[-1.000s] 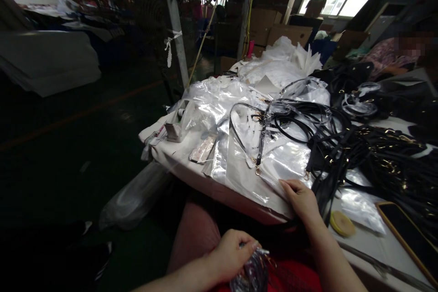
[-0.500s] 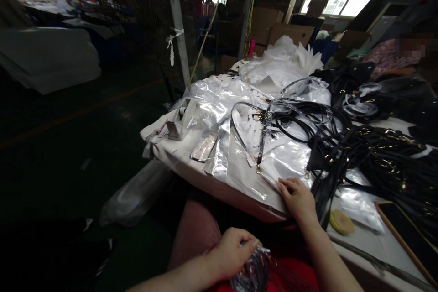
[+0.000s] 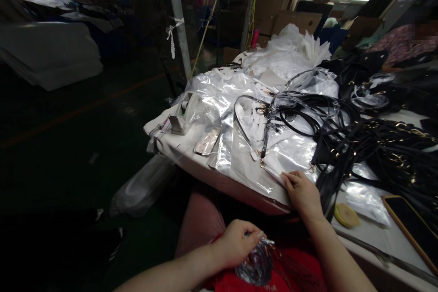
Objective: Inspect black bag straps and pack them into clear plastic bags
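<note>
Low over my lap, my left hand (image 3: 241, 242) is closed on a coiled dark strap wrapped in clear plastic (image 3: 256, 264). My right hand (image 3: 303, 194) is at the table's front edge, thumb and fingers pinching the edge of a clear plastic bag (image 3: 292, 151) that lies flat. Just beyond those fingers, a black strap (image 3: 265, 139) with a gold clasp (image 3: 262, 163) rests across the plastic. More black straps (image 3: 342, 146) with gold hardware lie tangled to the right of my right hand.
A phone (image 3: 412, 226) and a round yellow-edged item (image 3: 346, 215) lie at the table's right front. Toward the left are a patterned flat object (image 3: 207, 141) and a small grey box (image 3: 178, 125). A metal pole (image 3: 179, 23) rises behind the table. Another person's patterned sleeve (image 3: 393, 48) is at far right.
My view has shifted slightly, so the table appears higher and a little to the right. Both hands keep their holds, with hardly any movement against the table.
</note>
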Demonstrator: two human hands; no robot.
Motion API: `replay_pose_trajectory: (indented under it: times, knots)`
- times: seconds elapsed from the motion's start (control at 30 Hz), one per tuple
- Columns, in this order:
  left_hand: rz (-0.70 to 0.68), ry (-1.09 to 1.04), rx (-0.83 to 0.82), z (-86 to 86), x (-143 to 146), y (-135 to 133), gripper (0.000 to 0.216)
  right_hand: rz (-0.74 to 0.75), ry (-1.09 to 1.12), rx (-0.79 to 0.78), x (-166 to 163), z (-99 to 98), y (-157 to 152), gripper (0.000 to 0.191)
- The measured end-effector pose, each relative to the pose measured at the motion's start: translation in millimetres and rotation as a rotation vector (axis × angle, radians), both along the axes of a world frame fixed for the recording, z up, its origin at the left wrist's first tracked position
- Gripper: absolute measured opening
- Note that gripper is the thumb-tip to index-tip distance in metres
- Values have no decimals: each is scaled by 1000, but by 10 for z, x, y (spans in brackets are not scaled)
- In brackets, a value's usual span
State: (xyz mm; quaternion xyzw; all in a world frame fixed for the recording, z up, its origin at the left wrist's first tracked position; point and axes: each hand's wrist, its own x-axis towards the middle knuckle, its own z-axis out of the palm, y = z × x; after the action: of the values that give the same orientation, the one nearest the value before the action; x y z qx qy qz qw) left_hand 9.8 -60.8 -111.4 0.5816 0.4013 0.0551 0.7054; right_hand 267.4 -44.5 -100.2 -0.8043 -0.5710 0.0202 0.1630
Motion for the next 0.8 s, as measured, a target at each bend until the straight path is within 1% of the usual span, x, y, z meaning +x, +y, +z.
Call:
replay_pose_trajectory:
  times: [0.23, 0.37, 0.47, 0.57, 0.63, 0.7, 0.8]
  knots:
    - [-14, -26, 35, 51, -20, 15, 48, 66, -146, -133, -29, 139, 59, 33]
    - [-19, -6, 38, 73, -36, 10, 49, 131, -187, -200, -11, 209, 98, 26]
    - [-23, 6, 38, 77, -46, 3, 48, 153, -196, -220, -7, 258, 138, 24]
    - [-30, -1, 60, 83, -47, -4, 47, 135, -186, -205, -6, 271, 177, 24]
    - [-29, 1, 75, 89, -45, -9, 47, 91, -168, -171, 4, 248, 196, 20]
    - [-28, 4, 84, 88, -44, -13, 47, 32, -133, -121, 27, 200, 204, 20]
    - [-27, -10, 108, 72, -51, -19, 47, -50, -42, -17, 92, 111, 193, 25]
